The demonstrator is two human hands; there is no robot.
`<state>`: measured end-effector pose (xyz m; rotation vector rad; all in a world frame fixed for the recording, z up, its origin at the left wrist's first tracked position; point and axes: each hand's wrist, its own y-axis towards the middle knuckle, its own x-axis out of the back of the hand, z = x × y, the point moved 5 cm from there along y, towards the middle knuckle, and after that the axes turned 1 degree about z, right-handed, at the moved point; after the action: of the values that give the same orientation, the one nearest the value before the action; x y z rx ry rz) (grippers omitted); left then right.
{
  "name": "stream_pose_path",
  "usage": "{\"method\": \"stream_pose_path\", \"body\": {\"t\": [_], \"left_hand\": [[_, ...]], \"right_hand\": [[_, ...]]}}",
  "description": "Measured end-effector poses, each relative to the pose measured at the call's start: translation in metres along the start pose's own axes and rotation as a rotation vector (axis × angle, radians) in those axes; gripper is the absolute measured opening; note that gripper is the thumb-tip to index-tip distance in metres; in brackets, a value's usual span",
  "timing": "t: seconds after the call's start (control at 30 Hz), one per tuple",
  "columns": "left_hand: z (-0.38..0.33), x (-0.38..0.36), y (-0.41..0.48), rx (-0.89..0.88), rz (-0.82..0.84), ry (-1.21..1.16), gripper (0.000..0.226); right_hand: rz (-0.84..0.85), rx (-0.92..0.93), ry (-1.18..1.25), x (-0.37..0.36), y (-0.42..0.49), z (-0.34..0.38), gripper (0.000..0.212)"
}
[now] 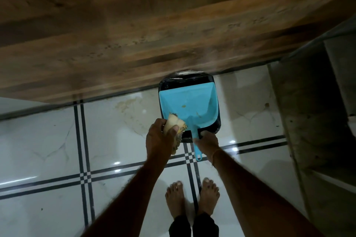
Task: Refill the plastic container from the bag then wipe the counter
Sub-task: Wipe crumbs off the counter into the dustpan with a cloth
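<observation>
Sponge (174, 127) and dustpan (187, 105) in hands

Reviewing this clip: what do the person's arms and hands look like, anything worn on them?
Both forearms are bare, with no sleeves in view and no gloves. The left hand shows nothing worn. The right hand has a thin thread-like band around the wrist. No rings are visible.

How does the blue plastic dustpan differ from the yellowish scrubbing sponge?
The blue plastic dustpan is large, smooth and rigid; the yellowish scrubbing sponge is small, frayed and squeezed. The right hand holds the dustpan by its handle, below the wooden counter edge; the left hand wraps around the sponge. Each is gripped by one hand.
</observation>
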<state>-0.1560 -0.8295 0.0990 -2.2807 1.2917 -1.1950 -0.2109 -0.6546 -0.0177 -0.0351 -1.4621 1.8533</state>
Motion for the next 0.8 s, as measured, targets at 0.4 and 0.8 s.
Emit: {"method": "stream_pose_path", "body": {"t": [0.4,0.8], "left_hand": [[-0.125,0.054,-0.156,-0.493,0.13,0.412,0.035],[-0.292,0.103,-0.329,-0.122,0.572,-0.372,0.037]], "right_hand": [[0.402,0.272,0.688,0.117,-0.248,0.071,0.053],[0.114,0.431,1.203,0.272,-0.479,0.072,0.047]]}}
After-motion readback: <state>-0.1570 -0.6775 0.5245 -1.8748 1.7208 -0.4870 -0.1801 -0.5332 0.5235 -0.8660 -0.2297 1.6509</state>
